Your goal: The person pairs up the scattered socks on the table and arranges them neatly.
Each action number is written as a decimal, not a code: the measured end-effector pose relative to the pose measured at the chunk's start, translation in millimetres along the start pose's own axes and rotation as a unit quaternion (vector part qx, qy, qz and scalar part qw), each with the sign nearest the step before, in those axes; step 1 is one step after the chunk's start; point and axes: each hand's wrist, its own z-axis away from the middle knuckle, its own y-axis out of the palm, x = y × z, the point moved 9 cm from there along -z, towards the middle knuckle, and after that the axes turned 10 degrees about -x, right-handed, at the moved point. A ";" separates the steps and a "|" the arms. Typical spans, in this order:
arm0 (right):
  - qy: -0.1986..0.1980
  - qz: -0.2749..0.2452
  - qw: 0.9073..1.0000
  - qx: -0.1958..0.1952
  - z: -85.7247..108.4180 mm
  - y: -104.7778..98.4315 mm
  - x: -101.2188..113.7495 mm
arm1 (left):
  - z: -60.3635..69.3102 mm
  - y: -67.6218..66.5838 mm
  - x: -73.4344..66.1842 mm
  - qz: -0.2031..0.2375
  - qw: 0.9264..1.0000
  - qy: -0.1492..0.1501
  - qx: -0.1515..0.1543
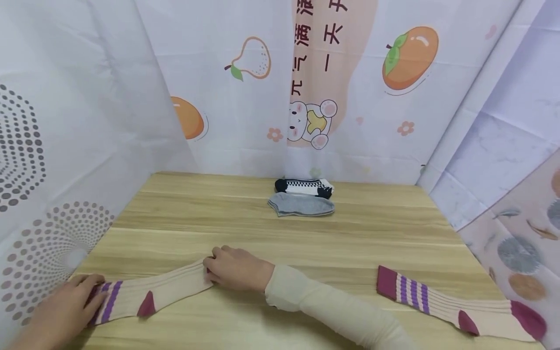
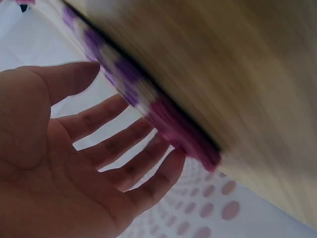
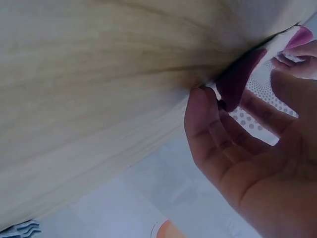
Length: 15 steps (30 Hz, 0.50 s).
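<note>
A cream crew sock with purple stripes and a maroon heel lies stretched along the table's left front. At its cuff end, my left hand rests on the stripes. The left wrist view shows that hand's fingers spread, their tips against the maroon cuff, thumb apart. My right hand covers the toe end. Seen from the right wrist, its bent fingertips touch the maroon toe and the tabletop, without a visible pinch. A matching striped sock lies flat at the right front, toe rightward.
A grey pair of ankle socks lies at the back middle of the wooden table. Just behind it is a black-and-white checked pair. Printed curtains hang along the back and both sides.
</note>
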 end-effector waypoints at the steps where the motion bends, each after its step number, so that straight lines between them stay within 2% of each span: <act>1: 0.000 0.005 1.000 0.000 -0.9 0.6 -0.1 | 0.0 -1.7 3.3 -0.002 1.000 -0.004 0.001; 5: 0.014 0.013 1.000 0.009 -2.7 4.3 -2.3 | 1.3 -4.5 18.8 -0.018 1.000 -0.015 0.017; 7: 0.022 0.011 1.000 0.016 -3.1 6.2 -3.6 | 1.7 -4.0 23.0 -0.016 1.000 -0.010 0.020; 12: 0.021 -0.023 0.999 0.028 -3.9 9.0 -3.0 | 2.9 -1.5 26.7 0.011 1.000 0.006 0.011; 15: 0.012 -0.047 0.998 0.026 -3.1 7.8 -1.3 | 5.1 3.0 30.4 0.028 0.999 -0.007 0.029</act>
